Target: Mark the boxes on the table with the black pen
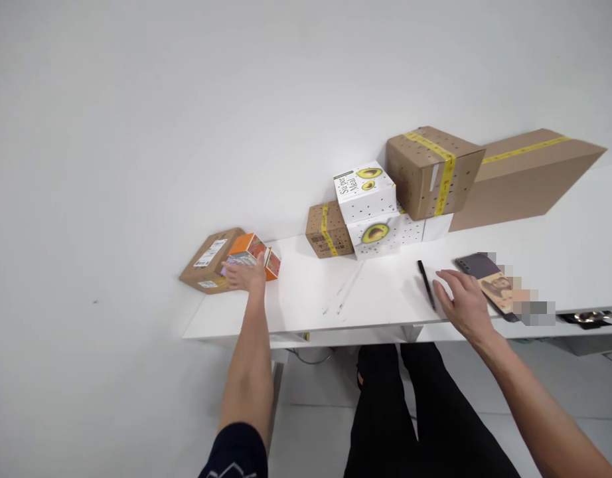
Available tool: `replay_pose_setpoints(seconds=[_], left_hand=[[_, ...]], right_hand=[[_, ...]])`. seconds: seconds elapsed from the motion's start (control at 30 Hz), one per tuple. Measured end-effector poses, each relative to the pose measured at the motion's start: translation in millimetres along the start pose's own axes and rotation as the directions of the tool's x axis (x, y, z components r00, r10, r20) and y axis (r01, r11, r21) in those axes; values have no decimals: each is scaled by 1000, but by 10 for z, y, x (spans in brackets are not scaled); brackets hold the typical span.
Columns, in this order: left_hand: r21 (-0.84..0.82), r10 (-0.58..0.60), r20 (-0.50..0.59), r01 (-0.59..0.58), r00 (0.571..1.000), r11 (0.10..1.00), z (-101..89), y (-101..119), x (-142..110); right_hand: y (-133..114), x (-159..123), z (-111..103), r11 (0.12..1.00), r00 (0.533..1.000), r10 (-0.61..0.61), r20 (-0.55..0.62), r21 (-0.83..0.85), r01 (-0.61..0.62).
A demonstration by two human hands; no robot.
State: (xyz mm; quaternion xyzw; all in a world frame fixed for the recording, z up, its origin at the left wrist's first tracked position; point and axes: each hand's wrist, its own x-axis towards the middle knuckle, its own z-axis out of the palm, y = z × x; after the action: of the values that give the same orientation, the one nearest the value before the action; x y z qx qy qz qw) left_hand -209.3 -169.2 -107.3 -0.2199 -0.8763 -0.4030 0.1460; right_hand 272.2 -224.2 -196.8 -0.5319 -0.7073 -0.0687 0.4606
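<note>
My left hand [243, 274] reaches to the table's left end and lies with fingers stretched on a small orange box [251, 249], which sits against a flat brown parcel [209, 259] with a white label. My right hand [462, 302] rests palm-down and open on the white table [366, 299], just right of a black pen [425, 282] and left of a dark phone [478, 265]. It holds nothing.
Along the wall stand a small brown box with yellow tape [327, 230], two white avocado-printed boxes [368, 192], a taped brown box [430, 169] on top and a long brown carton [525, 176]. A printed card [500, 289] lies by the phone. My dark-trousered legs [410, 411] are below the table edge.
</note>
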Motion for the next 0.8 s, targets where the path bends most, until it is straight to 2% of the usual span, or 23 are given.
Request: replay_pose_setpoints(seconds=[0.07,0.13,0.2,0.3,0.37,0.43,0.57,0.63,0.8], left_hand=[[-16,143,-43,-144,989,989,-10,32,-122],[-41,363,0,-362,932,931,-19,106,-317],[-88,537,115,-530,836,843,-23,241,-557],[-176,708,233,-687,667,705,-17,571,-905],[-201,749,253,-724,612,660,9,846,-1076],[-210,760,288,-736,582,643,69,1116,-1183],[-243,723,507,-726,470,643,268,1469,-1240],[-252,684,575,-699,448,669,348,1498,-1208],[-260,688,507,-669,519,696,342,1239,-1005]], right_hand=[[9,-14,24,995,998,70,-6,69,-69],[20,-35,47,973,984,181,7,146,-180],[32,-55,64,940,961,275,14,204,-272],[54,-68,73,903,933,359,-4,254,-347],[67,-66,71,876,911,412,-12,281,-393],[73,-63,66,854,894,448,-10,300,-424],[73,-65,52,853,900,435,19,312,-419],[75,-69,47,853,902,430,25,316,-416],[88,-84,53,843,898,438,38,331,-425]])
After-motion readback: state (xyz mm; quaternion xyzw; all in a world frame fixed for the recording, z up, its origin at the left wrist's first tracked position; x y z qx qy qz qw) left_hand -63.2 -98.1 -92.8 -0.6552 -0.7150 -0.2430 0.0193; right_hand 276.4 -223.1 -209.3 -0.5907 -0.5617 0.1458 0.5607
